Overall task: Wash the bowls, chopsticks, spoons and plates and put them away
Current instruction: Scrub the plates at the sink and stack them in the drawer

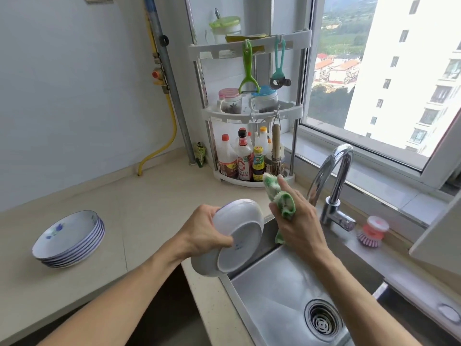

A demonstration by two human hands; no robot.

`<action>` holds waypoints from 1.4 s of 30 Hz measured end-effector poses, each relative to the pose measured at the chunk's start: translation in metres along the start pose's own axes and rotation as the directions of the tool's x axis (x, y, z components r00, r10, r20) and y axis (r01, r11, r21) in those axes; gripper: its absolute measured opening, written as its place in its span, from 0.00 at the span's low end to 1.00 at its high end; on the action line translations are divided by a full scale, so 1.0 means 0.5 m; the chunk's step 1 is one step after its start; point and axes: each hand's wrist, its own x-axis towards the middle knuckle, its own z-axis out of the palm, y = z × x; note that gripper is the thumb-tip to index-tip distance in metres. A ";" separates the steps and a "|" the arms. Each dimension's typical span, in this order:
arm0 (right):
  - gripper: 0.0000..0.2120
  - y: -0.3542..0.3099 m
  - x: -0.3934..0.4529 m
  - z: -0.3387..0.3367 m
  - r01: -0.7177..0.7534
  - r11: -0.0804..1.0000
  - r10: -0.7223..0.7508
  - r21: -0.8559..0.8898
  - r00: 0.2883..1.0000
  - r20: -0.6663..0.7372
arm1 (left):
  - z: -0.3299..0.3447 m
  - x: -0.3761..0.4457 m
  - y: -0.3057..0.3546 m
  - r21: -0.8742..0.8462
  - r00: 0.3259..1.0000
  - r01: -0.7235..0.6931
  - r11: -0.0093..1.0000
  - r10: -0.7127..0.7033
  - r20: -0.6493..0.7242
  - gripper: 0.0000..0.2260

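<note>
Plates (pixel 72 237) look done, stacked near the counter's left edge. Bowls are mid-wash, I'd say; no chopsticks or spoons visible, nothing put away yet. Left hand (pixel 203 229) has fingers curled round a couple of nested bowls (pixel 233 242), tilted over the sink's (pixel 287 290) left rim. Right hand (pixel 298 219) pinches a green cloth (pixel 283 199), index finger straight.

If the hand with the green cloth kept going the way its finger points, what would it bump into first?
Probably the small brush hanging on the rack, just past the right hand and its cloth. Depth is hard to judge.
</note>
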 end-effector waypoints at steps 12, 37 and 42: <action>0.21 -0.030 0.025 0.085 -0.254 0.928 0.227 0.273 0.966 0.127 | 0.021 -0.009 0.019 -0.147 0.998 -0.025 0.989 0.033 0.054 0.16; 0.22 -0.087 -0.014 0.129 -0.093 0.935 0.081 0.342 0.995 0.050 | 0.025 -0.009 0.037 -0.261 0.999 0.016 0.965 -0.026 -0.035 0.13; 0.20 -0.032 0.018 0.086 -0.393 0.812 0.406 0.432 0.911 0.065 | -0.003 -0.034 0.042 -0.234 0.998 -0.044 0.971 0.034 -0.047 0.14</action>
